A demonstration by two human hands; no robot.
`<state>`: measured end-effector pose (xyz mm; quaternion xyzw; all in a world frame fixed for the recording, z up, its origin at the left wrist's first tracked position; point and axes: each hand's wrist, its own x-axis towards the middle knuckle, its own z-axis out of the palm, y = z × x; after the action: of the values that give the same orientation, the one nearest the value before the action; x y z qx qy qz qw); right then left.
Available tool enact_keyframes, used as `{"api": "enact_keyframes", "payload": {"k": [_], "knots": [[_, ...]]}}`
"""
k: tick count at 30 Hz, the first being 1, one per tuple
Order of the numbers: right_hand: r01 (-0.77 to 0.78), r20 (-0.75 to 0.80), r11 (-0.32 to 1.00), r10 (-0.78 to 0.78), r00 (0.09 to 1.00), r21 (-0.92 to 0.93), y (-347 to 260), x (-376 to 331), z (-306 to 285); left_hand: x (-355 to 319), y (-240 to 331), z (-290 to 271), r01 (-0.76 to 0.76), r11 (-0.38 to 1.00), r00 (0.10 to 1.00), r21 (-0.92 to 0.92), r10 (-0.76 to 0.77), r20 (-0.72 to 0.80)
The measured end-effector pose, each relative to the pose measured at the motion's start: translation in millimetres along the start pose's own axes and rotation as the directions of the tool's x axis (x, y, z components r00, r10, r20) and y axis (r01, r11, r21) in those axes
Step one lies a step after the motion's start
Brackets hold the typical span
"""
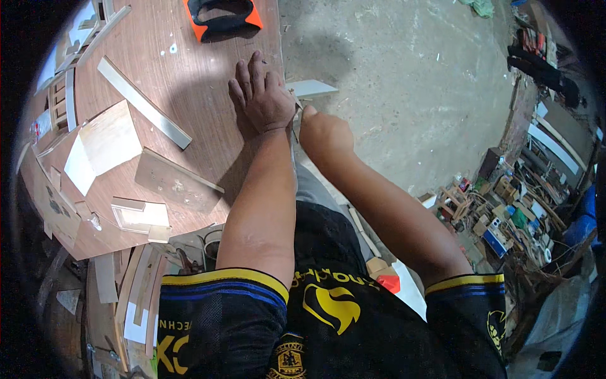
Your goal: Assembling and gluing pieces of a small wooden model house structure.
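Observation:
My left hand (262, 100) lies on the brown wooden tabletop (189, 69) at its right edge, fingers stretched out and spread. A pale, flat strip with a slanted end (312, 88) juts past that edge beside this hand; whether the palm rests on it is hidden. Just beyond the edge, my right hand (325, 136) is closed, its thumb close to the left wrist. A thin, pointed sliver shows at its fingertips, too small to name. Farther up the table lies an orange and black handle (226, 24), like a hand saw's, cut off by the frame.
On the table's left lie a long pale strip (145, 101), a bent light board (107, 145), a flat wooden board (177, 180) and small offcuts (140, 215). Concrete floor (404, 76) stretches to the right, with scrap wood heaped (511, 208) beyond. More boards (136, 297) stand below the table.

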<state>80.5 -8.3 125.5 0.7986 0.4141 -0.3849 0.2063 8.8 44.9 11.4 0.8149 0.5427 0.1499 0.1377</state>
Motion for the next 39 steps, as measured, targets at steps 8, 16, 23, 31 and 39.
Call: {"api": "enact_keyframes", "payload": {"k": [8, 16, 23, 31, 39], "knots": [[0.011, 0.076, 1.000, -0.011, 0.997, 0.008, -0.3, 4.1, -6.1, 3.8, -1.4, -1.6, 0.003, 0.999, 0.998, -0.033, -0.001, 0.060], [0.074, -0.009, 0.994, -0.075, 0.997, -0.085, 5.7, 4.7, 1.6, 4.8, -2.3, -1.7, -0.045, 0.999, 0.999, -0.003, 0.045, 0.019], [0.062, -0.031, 0.990, -0.067, 0.997, -0.128, 5.6, 10.9, 7.4, -1.5, -3.9, -8.2, -0.048, 0.995, 0.999, -0.091, 0.048, -0.001], [0.148, 0.015, 0.989, -0.148, 0.989, -0.002, 15.2, 19.7, 12.9, 5.1, -4.0, 4.2, -0.061, 0.998, 0.998, -0.020, 0.061, -0.008], [0.178, 0.037, 0.983, -0.179, 0.983, 0.032, 10.2, 19.0, 11.1, -5.9, -6.1, -2.3, -0.098, 0.992, 0.980, 0.076, 0.083, 0.182]]}}
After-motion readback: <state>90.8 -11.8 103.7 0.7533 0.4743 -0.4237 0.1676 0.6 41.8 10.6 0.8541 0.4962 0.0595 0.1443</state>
